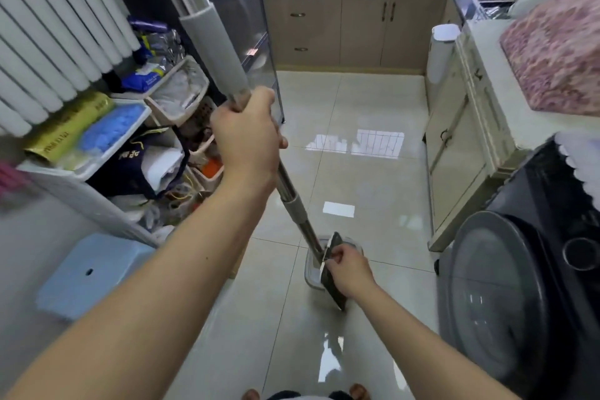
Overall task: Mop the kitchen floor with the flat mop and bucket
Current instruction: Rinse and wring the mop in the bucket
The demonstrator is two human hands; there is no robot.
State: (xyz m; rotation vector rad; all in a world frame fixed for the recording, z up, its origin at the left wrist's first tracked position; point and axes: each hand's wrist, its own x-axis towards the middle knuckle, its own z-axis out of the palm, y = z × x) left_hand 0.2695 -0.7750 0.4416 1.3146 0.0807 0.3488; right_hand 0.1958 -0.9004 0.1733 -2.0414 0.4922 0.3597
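The flat mop's long grey handle [212, 42] slants from upper left down to the floor ahead of me. My left hand [245, 136] grips the pole just below its grey foam sleeve. The dark mop head [334, 289] is turned on edge, standing over the grey bucket [311, 276] on the tiled floor. My right hand [349, 268] reaches down and pinches the mop head near the joint with the pole. Most of the bucket is hidden behind the mop head and my right hand.
A cluttered white shelf rack [97, 153] and a light blue stool [94, 273] stand on the left. A dark washing machine [519, 286] and a cream cabinet [461, 146] line the right. Wooden cupboards [357, 29] close the far end. The glossy tiles [357, 172] show wet reflections.
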